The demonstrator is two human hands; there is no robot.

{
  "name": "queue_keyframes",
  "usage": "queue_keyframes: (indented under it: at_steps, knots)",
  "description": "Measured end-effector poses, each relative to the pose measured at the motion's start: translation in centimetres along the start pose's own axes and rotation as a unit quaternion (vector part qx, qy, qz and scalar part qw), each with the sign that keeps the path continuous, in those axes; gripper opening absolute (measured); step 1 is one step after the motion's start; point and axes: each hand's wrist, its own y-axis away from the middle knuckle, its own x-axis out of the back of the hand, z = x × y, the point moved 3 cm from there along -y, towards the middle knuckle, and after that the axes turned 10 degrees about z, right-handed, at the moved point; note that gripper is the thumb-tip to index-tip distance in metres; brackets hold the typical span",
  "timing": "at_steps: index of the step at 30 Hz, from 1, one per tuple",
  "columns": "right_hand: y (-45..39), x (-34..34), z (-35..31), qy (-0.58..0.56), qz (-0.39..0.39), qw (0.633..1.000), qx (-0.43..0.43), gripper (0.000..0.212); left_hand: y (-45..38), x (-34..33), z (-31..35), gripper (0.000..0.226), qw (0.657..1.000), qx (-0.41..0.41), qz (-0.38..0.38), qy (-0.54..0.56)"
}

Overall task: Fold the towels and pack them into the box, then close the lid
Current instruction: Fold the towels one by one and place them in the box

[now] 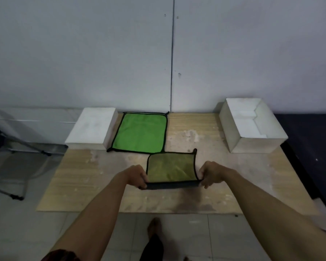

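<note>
A worn wooden board (205, 185) lies on a pale tiled floor (11, 232) at the foot of a grey wall (83, 53). Left of the board stands a metal folding frame (13, 166); a dark mat (312, 147) lies along its right edge.

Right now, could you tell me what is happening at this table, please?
A person is folding an olive towel on the table: the left hand and right hand each pinch a near corner, lifting that edge. A bright green towel lies flat behind it. The open box sits at the far right, with nothing visible inside, and its white lid rests at the far left.
</note>
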Motion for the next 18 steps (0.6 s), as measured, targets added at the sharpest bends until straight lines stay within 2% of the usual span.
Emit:
queue_keyframes:
  at_steps: [3, 5, 7, 12, 15, 18]
  knots:
    - [1.1, -2.1, 1.5, 0.001, -0.099, 0.993, -0.062, 0.019, 1.3, -2.2, 0.4, 0.028, 0.989, 0.083, -0.111, 0.060]
    - [1.2, -2.6, 2.1, 0.004, -0.111, 0.991, -0.077, 0.020, 1.4, -2.7, 0.5, 0.029, 0.987, 0.085, -0.114, 0.072]
    - [0.8, -2.3, 2.5, 0.016, -0.069, 0.994, -0.079, 0.020, 0.4, -2.5, 0.3, 0.026, 0.993, 0.065, -0.069, 0.072]
    - [-2.3, -0.3, 2.5, 0.022, 0.104, 0.992, -0.071, 0.013, -3.5, -1.0, -0.7, 0.020, 0.995, 0.015, 0.089, 0.047]
    - [-4.6, 0.6, 2.3, 0.078, 0.138, 0.985, -0.073, 0.007, -5.7, -0.7, -1.1, 0.020, 0.991, 0.020, 0.122, 0.052]
    - [-6.2, 1.0, 1.7, 0.133, 0.155, 0.976, -0.078, 0.015, -7.7, -0.8, -1.7, 0.019, 0.985, 0.050, 0.153, 0.068]
